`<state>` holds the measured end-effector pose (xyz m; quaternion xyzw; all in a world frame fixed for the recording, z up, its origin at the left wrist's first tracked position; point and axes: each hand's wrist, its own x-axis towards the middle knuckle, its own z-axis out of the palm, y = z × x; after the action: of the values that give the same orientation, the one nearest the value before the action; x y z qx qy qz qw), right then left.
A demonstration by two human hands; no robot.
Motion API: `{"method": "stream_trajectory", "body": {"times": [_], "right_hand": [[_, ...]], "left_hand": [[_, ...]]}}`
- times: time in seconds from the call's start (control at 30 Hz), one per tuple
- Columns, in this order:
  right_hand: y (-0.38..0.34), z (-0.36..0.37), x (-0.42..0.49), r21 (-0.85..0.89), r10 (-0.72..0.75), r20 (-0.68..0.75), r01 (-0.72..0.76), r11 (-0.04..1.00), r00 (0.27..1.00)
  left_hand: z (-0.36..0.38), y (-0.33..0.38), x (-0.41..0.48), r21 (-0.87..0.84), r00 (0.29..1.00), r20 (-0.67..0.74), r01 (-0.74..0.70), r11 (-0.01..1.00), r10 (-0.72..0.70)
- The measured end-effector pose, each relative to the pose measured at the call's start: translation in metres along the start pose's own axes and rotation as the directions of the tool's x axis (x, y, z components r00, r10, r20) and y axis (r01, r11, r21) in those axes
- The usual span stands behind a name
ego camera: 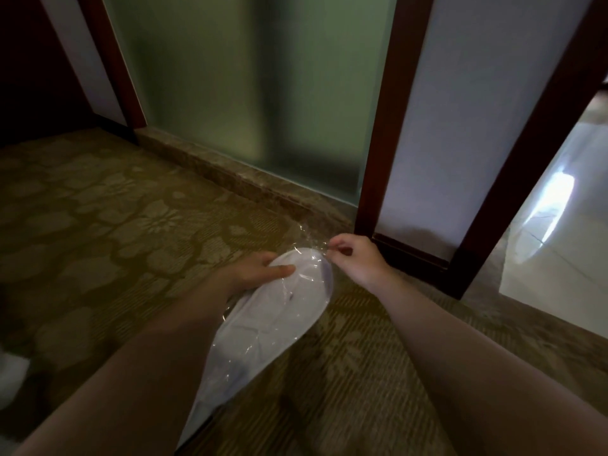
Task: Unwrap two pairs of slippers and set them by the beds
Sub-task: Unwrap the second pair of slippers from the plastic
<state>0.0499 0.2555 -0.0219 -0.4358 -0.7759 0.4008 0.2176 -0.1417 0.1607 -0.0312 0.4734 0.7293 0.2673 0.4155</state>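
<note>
A pair of white slippers (273,320) lies sealed in a clear plastic wrapper (309,245), held in the air above the carpet in the lower middle of the head view. My left hand (260,269) grips the pack from the left side near its far end, thumb on top. My right hand (355,255) pinches the loose end of the clear plastic wrapper at the far tip between thumb and fingers. The pack's near end runs down behind my left forearm.
Patterned brown carpet (98,232) covers the floor. Ahead stand a frosted glass panel (256,93) on a stone sill and dark wooden door frames (391,126). A glossy tiled floor (552,245) opens at right. Something white (11,376) lies at the left edge.
</note>
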Motion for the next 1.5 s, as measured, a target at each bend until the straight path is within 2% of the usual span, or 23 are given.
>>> {"method": "stream_trajectory", "body": {"times": [0.07,0.17,0.33,0.53,0.67,0.83,1.1,1.2,1.27,1.37,1.5], "right_hand": [[-0.002,0.003,-0.002,-0.033,-0.001,0.036,0.002,0.999,0.999],[-0.002,0.002,-0.002,-0.064,-0.026,-0.013,0.025,0.998,1.000],[0.006,-0.005,0.002,-0.006,-0.001,-0.067,0.001,1.000,0.998],[0.010,-0.003,0.002,0.050,0.039,-0.022,-0.038,0.998,0.999],[0.002,-0.002,-0.002,0.019,0.042,0.087,-0.044,0.999,0.995],[-0.005,-0.004,-0.006,-0.004,-0.007,-0.006,0.007,1.000,1.000],[-0.013,-0.010,-0.002,0.120,-0.034,-0.117,0.048,0.992,0.993],[-0.014,-0.015,-0.002,0.104,-0.052,-0.109,0.064,0.993,0.993],[-0.014,-0.020,-0.003,0.090,-0.053,-0.089,0.061,0.994,0.995],[-0.015,-0.028,-0.004,0.111,-0.055,-0.014,0.057,0.992,0.998],[-0.016,-0.041,-0.006,0.097,-0.009,0.112,-0.002,0.995,0.994]], "left_hand": [[0.002,0.003,0.001,0.004,1.000,0.020,-0.006,1.000,0.006],[0.004,0.006,0.001,0.030,0.999,0.046,-0.004,1.000,0.002],[0.004,0.003,0.001,-0.039,0.999,0.042,0.003,0.999,-0.001],[0.004,0.002,0.000,-0.044,0.999,0.041,-0.001,0.999,0.003],[0.005,0.003,0.002,-0.047,1.000,0.027,-0.011,0.999,0.013],[0.005,0.003,0.006,-0.045,1.000,-0.001,-0.027,0.999,0.027],[0.004,0.011,0.011,-0.040,0.995,-0.062,-0.075,0.996,0.072],[0.005,0.013,0.012,-0.037,0.993,-0.067,-0.096,0.995,0.093],[0.005,0.014,0.012,0.024,0.990,-0.072,-0.120,0.992,0.121],[0.005,0.015,0.012,0.149,0.962,-0.144,-0.211,0.966,0.232],[0.004,0.016,0.010,0.148,0.925,-0.189,-0.303,0.941,0.328]]}}
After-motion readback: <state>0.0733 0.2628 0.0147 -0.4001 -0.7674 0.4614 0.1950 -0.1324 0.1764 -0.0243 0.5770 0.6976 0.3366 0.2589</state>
